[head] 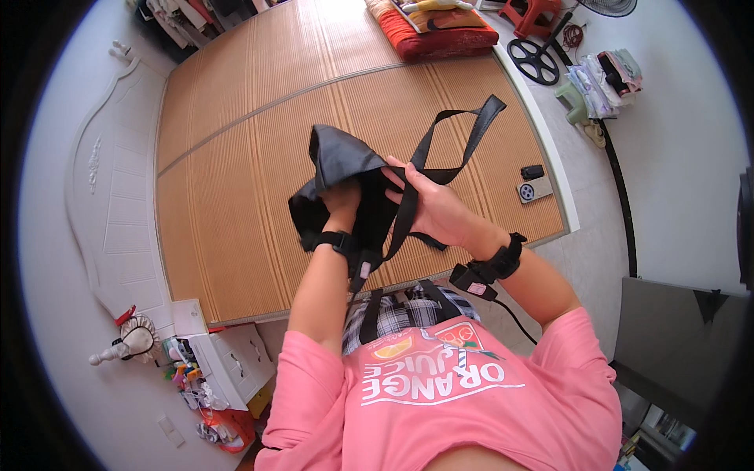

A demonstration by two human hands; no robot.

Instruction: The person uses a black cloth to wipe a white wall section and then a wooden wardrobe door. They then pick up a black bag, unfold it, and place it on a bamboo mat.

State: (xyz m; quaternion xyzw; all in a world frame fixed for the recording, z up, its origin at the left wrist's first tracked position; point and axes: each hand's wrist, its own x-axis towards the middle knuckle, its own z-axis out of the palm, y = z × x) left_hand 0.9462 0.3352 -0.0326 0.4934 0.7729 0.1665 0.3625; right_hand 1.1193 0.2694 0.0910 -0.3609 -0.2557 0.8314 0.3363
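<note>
A black leather-like bag [347, 154] hangs over the bed in front of me, its mouth tipped towards me. My left hand [343, 199] reaches into the opening, and its fingers are hidden by the dark folds. At the bag's right edge, my right hand [439, 206] grips the rim, thumb on the near side and fingers behind. The strap [480, 132] loops out beyond that hand to the upper right, and another stretch of it falls in front of the palm.
Beneath the bag lies a bed with a woven bamboo mat [235, 235]. A phone [534, 190] and a small black object [532, 172] rest near its right edge. Folded bedding [436, 41] is stacked at the far side. A white bedside cabinet [235, 359] stands lower left; a fan base [533, 62] is upper right.
</note>
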